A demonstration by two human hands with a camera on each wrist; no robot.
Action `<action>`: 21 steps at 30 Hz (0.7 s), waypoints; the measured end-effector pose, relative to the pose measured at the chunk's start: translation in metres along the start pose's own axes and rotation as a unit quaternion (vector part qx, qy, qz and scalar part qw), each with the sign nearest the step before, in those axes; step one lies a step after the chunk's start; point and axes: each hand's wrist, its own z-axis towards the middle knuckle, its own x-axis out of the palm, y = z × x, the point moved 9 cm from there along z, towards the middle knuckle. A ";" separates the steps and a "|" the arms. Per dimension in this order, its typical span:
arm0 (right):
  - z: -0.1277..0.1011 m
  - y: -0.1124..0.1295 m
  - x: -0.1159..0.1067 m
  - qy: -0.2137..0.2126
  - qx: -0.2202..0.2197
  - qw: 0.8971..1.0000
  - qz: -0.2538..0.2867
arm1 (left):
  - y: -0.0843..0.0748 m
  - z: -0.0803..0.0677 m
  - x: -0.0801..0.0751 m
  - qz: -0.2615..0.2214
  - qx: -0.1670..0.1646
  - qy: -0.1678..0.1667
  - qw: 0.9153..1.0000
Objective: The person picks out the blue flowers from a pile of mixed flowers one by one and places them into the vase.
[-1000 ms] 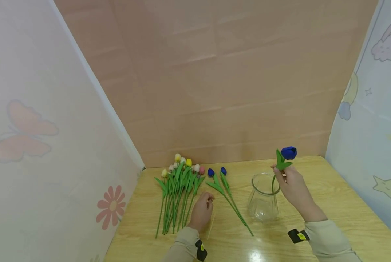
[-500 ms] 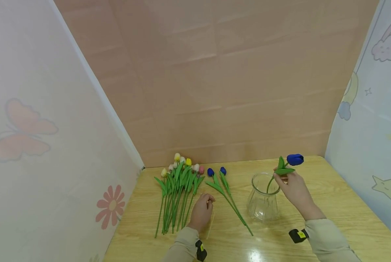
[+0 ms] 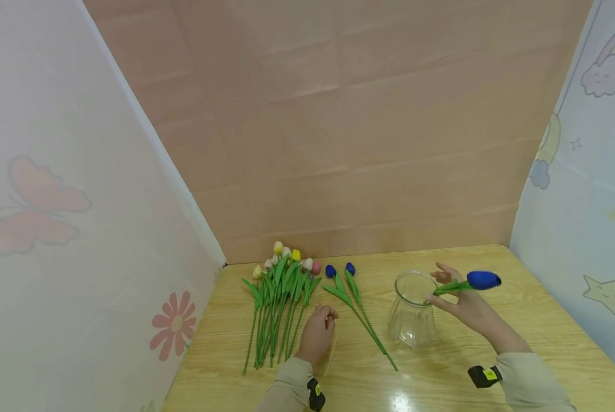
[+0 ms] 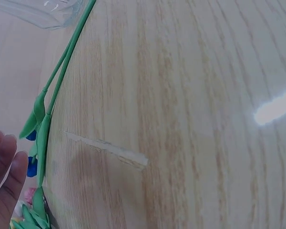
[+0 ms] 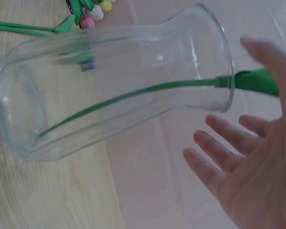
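A blue artificial tulip leans out over the right side of the rim of a clear glass vase. In the right wrist view its green stem runs down inside the glass to the bottom. My right hand is beside the rim with fingers spread, the tulip's leaves passing between thumb and fingers without a grip. My left hand rests on the table with loosely bent fingers, holding nothing. Two more blue tulips lie between that hand and the vase.
A bunch of white, yellow and pink tulips lies left of the left hand. A thin pale strip marks the wooden table near that hand. Printed panels stand on both sides, with a plain brown backdrop behind.
The blue tulip has tipped right and lower as its stem went down into the vase. My right hand has let go, spreading its fingers. My left hand has stayed still.
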 end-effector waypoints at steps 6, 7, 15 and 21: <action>-0.015 -0.019 0.020 0.104 0.042 0.991 0.068 | 0.000 -0.001 0.001 0.008 -0.007 0.002 1.000; -0.017 -0.022 0.024 0.109 0.041 0.991 0.060 | 0.001 -0.001 0.001 0.008 -0.009 0.003 1.000; -0.038 -0.066 0.061 0.215 0.164 0.962 0.036 | 0.003 -0.001 0.004 0.011 -0.011 0.005 1.000; -0.041 -0.083 0.080 0.219 0.141 0.964 0.057 | -0.001 -0.002 0.002 0.012 -0.010 0.006 1.000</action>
